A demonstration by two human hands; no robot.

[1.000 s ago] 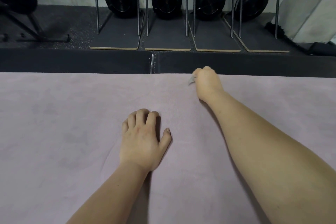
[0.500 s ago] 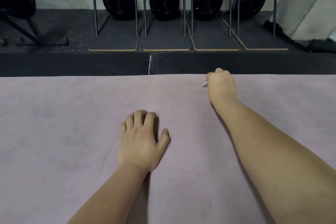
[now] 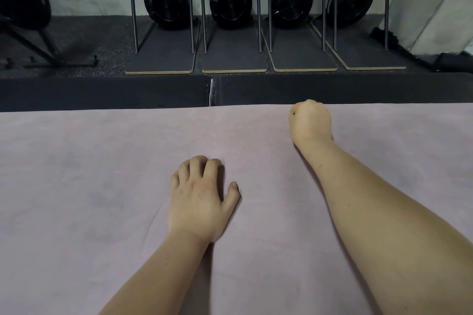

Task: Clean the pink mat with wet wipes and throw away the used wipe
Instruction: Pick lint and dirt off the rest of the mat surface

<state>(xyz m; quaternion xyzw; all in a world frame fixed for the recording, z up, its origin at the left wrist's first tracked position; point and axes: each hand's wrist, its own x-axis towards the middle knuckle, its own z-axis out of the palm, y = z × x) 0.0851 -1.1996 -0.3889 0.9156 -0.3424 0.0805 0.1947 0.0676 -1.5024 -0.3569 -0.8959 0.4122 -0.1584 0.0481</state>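
Note:
The pink mat (image 3: 89, 186) fills the lower part of the view, its far edge running straight across. My left hand (image 3: 199, 199) rests palm down near the mat's middle, fingers slightly curled, holding nothing. My right hand (image 3: 309, 123) is a closed fist pressed on the mat right at its far edge, right of centre. The wet wipe is hidden inside and under that fist; no part of it shows now.
Beyond the mat lies a dark padded floor strip (image 3: 102, 92) with a seam (image 3: 211, 92). Behind it, several black round machines (image 3: 230, 2) stand on dark boards (image 3: 234, 59) with upright metal rods. A black stand (image 3: 23, 7) is far left, a grey slanted panel (image 3: 430, 7) far right.
My right fist has slid to the right along the mat's far edge. The corner of the wipe that stuck out of it earlier no longer shows. My left hand stayed put.

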